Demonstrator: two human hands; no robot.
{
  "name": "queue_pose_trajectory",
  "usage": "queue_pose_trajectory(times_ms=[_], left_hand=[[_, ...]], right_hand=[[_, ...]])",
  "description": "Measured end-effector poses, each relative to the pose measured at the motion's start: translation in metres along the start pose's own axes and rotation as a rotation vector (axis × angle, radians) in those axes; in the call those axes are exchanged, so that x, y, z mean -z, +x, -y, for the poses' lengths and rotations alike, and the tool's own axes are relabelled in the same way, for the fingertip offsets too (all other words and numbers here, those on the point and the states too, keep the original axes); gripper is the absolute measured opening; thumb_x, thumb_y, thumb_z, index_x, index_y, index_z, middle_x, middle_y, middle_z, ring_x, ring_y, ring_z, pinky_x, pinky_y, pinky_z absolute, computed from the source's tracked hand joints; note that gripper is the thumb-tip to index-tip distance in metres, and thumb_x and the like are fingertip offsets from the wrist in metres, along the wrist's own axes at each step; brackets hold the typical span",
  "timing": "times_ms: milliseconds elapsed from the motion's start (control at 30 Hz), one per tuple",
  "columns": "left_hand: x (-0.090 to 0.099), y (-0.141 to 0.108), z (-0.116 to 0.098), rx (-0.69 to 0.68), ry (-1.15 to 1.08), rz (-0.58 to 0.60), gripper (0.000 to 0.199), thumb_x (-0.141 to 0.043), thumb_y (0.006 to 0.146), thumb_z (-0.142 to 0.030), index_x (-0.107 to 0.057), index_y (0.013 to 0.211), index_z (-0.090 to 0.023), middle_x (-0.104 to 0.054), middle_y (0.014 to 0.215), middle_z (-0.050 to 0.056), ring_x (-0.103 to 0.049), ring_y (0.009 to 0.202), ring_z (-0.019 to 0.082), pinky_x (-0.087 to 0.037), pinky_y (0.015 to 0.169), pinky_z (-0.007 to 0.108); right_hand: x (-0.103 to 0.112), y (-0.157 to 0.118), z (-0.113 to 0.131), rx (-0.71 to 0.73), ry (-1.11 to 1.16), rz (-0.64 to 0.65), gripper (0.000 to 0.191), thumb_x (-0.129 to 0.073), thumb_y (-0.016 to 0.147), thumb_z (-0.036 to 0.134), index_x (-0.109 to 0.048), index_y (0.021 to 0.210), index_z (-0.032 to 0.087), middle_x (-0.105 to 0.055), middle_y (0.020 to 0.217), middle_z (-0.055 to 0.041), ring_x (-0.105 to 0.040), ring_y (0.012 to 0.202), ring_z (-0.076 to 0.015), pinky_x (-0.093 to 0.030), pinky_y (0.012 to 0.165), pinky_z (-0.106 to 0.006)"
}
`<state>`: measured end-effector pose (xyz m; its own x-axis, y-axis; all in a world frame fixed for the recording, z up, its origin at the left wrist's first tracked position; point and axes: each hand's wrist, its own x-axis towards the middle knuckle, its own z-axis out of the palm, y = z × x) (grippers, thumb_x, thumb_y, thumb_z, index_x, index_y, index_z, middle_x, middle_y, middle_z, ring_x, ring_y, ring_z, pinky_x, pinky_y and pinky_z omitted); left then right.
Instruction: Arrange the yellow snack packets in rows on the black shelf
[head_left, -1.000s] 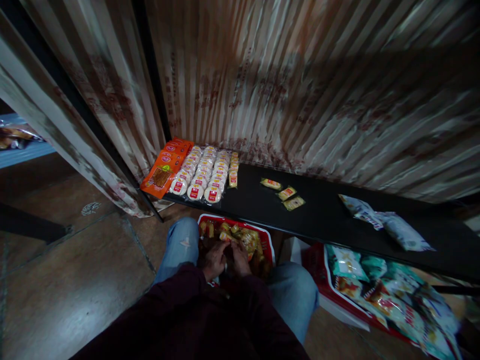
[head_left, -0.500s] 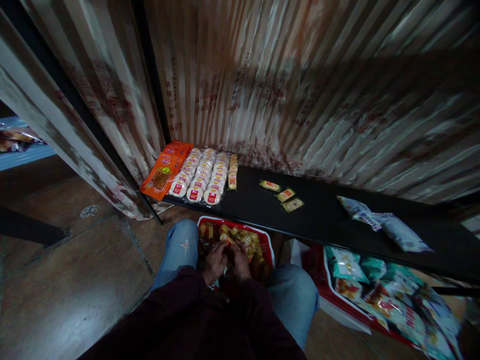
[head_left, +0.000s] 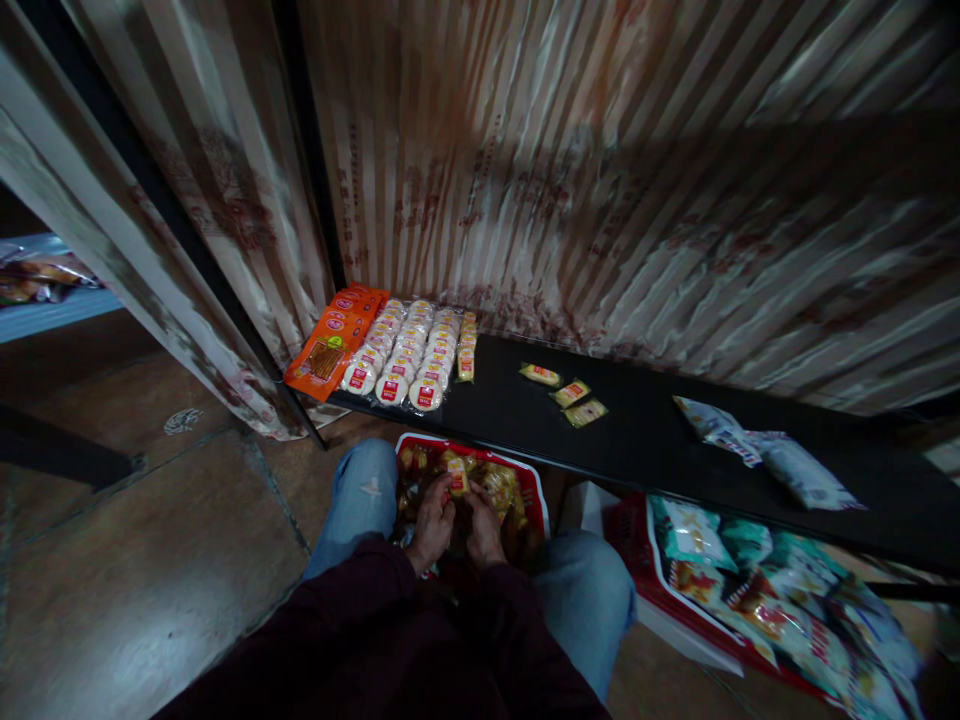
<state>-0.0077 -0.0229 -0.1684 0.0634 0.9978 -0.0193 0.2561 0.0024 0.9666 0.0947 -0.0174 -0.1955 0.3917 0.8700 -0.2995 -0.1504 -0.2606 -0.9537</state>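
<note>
Packets in orange (head_left: 326,350) lie at the left end of a black shelf (head_left: 645,430), left of centre in the frame. Next along are three overlapping rows of round white wrapped snacks (head_left: 401,350). At lower centre, the left hand (head_left: 431,524) is over a red crate (head_left: 535,490) of yellow-wrapped pieces (head_left: 499,480), its fingertips gripping one small yellow packet (head_left: 457,474), printed face up. On the shelf above, a column of similar packets (head_left: 466,362) adjoins the white rows. The right hand (head_left: 484,527) has its fingers curled beside the held packet; whether they touch it cannot be told. Step in hand, as judged: handling a single packet above the crate. The next move would call for a sure pinch and, if lifting, clearance of the shelf's front edge. Right of centre, three loose yellow packets (head_left: 570,392) lie askew; farther right, two pale bags (head_left: 802,470). At lower right, a second crate (head_left: 631,530) holds larger bags (head_left: 799,610).
</note>
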Motion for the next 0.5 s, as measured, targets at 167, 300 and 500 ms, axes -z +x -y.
queue_pose_trajectory(times_ms=[167, 300, 500], left_hand=[[0.002, -0.001, -0.011, 0.031, -0.105, -0.014, 0.049, -0.042, 0.079, -0.009, -0.056, 0.126, -0.018, -0.057, 0.135, 0.01, -0.053, 0.126, 0.021, -0.041, 0.11, 0.043], [0.0, 0.002, -0.014, 0.08, -0.199, -0.069, 0.041, -0.045, 0.082, -0.014, -0.06, 0.12, -0.017, -0.06, 0.131, 0.013, -0.055, 0.123, 0.022, -0.041, 0.109, 0.043], [-0.005, 0.008, -0.015, 0.109, -0.277, -0.097, 0.038, -0.05, 0.079, -0.013, -0.061, 0.115, -0.018, -0.061, 0.128, 0.012, -0.056, 0.119, 0.021, -0.042, 0.106, 0.04]], right_hand=[[-0.002, -0.007, 0.016, -0.127, 0.199, -0.048, 0.047, -0.065, 0.06, 0.035, -0.068, 0.106, 0.024, -0.074, 0.103, -0.004, -0.069, 0.093, -0.0213, -0.053, 0.085, -0.034], [-0.004, -0.012, 0.032, -0.184, 0.301, -0.035, 0.049, -0.071, 0.055, 0.031, -0.07, 0.104, 0.025, -0.074, 0.102, -0.002, -0.068, 0.094, -0.021, -0.053, 0.085, -0.033], [-0.004, -0.016, 0.04, -0.188, 0.347, -0.004, 0.048, -0.071, 0.057, 0.03, -0.071, 0.105, 0.029, -0.075, 0.099, -0.0001, -0.069, 0.089, -0.021, -0.054, 0.078, -0.033]])
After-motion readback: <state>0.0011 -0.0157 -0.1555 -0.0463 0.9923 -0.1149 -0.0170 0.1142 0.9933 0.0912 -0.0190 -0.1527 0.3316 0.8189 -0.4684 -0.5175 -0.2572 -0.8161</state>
